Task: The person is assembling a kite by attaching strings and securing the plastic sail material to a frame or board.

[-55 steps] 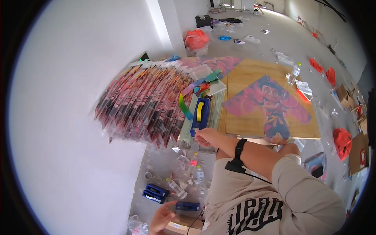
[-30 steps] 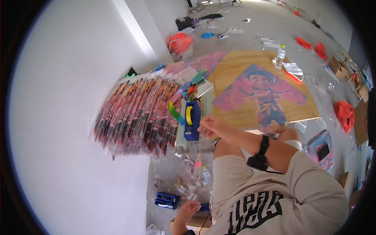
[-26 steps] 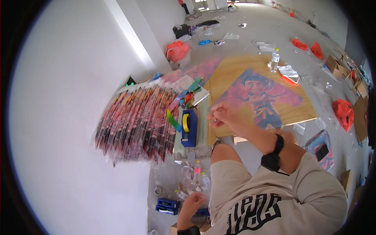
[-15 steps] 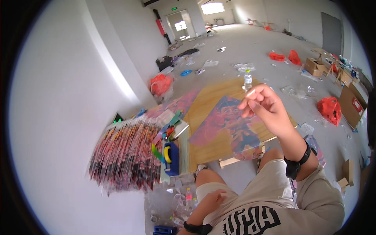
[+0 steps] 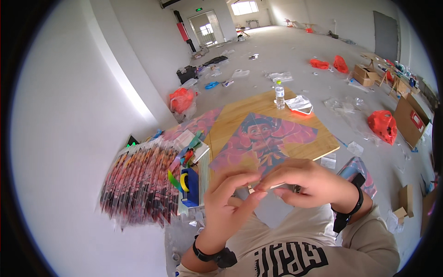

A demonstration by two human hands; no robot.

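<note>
- Holds the left hand (image 5: 230, 196) and right hand (image 5: 309, 184) up over the lap, with fingertips meeting or nearly so, perhaps for fine two-handed fingerwork.
- Curves the fingers on both sides, leaving a gap between left thumb and index finger; cannot tell if pinching anything small or clear.
- Has the kite-shaped print (image 5: 263, 134), with a cartoon figure, flat on the wooden tabletop (image 5: 240, 107) just beyond the hands, with the lower end hidden behind them; likely spread out to show the whole face.
- Has the blue tape dispenser (image 5: 190, 191), with a yellow roll (image 5: 184, 182), near the left hand, probably for easy reach, beside the multicoloured ribbon (image 5: 173, 179).
- Keeps the clear-bagged prints (image 5: 138, 184) in a slanting row by the wall (image 5: 64, 138), probably to save working space.
- Has the water bottle (image 5: 279, 97) upright toward the far edge, next to a red-rimmed tray (image 5: 302, 110), presumably out of the way.
- Faces a long, pale room with a grey floor (image 5: 258, 55) strewn with plastic scraps, a red plastic bag (image 5: 383, 127) and an open cardboard box (image 5: 408, 122) at right, and a glazed doorway (image 5: 206, 28) and bright window (image 5: 244, 7) at the far end.
</note>
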